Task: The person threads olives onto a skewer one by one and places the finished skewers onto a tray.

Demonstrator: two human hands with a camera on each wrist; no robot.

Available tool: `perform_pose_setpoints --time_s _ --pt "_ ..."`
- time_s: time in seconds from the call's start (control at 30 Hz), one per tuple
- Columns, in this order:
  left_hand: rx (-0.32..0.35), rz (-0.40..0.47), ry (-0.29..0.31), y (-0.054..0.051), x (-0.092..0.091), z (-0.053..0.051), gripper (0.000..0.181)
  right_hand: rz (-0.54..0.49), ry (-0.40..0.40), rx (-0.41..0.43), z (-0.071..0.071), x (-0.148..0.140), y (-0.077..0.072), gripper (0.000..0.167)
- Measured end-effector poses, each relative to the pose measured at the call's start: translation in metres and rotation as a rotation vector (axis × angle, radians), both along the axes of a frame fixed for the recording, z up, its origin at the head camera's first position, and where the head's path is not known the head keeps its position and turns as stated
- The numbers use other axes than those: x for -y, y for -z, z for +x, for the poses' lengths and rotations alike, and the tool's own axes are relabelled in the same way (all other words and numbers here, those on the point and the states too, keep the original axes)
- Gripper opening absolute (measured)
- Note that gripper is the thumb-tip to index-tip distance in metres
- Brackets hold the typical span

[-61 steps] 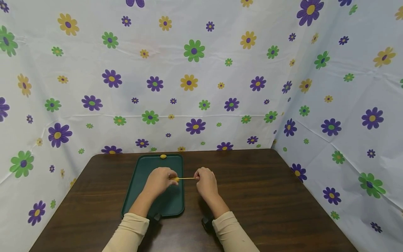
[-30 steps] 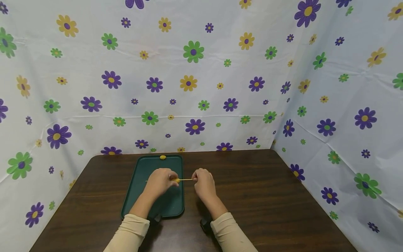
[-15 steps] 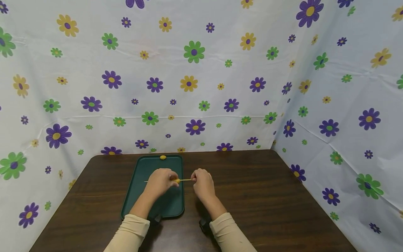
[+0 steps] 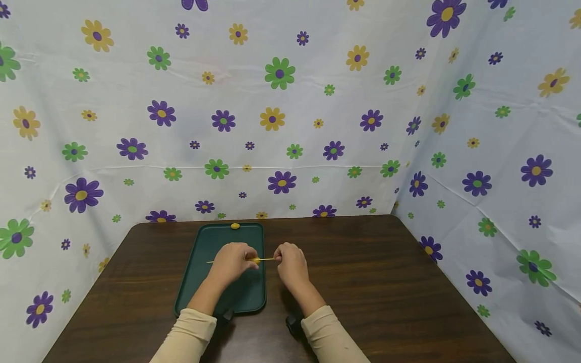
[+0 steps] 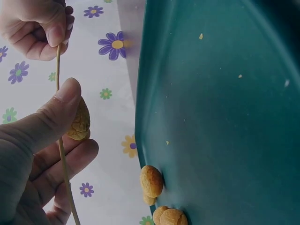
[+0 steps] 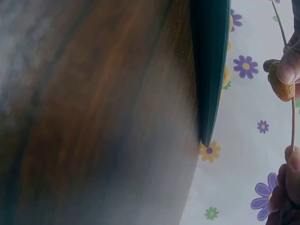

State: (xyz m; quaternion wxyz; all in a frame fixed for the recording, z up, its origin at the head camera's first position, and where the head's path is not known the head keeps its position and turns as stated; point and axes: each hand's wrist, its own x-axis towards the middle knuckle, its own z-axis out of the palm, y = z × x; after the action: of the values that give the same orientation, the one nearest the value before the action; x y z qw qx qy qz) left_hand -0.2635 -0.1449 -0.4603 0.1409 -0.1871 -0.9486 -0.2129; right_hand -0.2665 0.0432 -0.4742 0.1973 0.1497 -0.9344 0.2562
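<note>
A: Nearest in, your pale sleeves, then your right hand: thumb and fingertips nipped tight on the end of a thin stick, other fingers curled in.

B: Why so far out on it?

A: For control, I'd judge. It leaves a bare stretch between your hands, and that hand sits off to the side, above the table.

B: And your left hand?

A: Half curled over the tray, thumb and fingers pinching one wrinkled yellow fruit, lower fingers looser. The stick pokes out on both sides of that hand.

B: Right through the fruit?

A: Can't tell; your thumb hides it. The pinch probably stops the fruit turning.

B: Underneath, the green tray, likely there to catch crumbs; a few specks show.

A: More fruits rest against its edge, out of your fingers' way perhaps; the head view shows just one, by the far rim.

B: And beyond the table, flowered cloth.
</note>
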Motion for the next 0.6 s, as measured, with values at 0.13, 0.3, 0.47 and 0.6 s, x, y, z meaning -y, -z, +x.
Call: perform_pose_setpoints --time_s 0.13,0.3,0.47,0.6 --pt "-0.01 -0.003 0.003 0.0 -0.0006 -0.0001 0.019 0.005 -0.001 -0.011 -0.0003 0.0003 -0.0002 0.025" --pt "-0.014 -0.003 0.009 -0.0006 -0.0016 0.0007 0.018 0.008 -0.003 -0.008 0.0002 0.0011 -0.0012 0.025" --pt "-0.021 -0.016 0.012 -0.0004 -0.0023 0.0007 0.018 -0.004 -0.004 0.005 0.0011 0.0014 -0.0014 0.024" --pt "-0.024 -0.017 0.014 -0.0002 -0.003 0.0007 0.018 0.002 -0.003 0.006 0.0017 0.0019 -0.0005 0.023"
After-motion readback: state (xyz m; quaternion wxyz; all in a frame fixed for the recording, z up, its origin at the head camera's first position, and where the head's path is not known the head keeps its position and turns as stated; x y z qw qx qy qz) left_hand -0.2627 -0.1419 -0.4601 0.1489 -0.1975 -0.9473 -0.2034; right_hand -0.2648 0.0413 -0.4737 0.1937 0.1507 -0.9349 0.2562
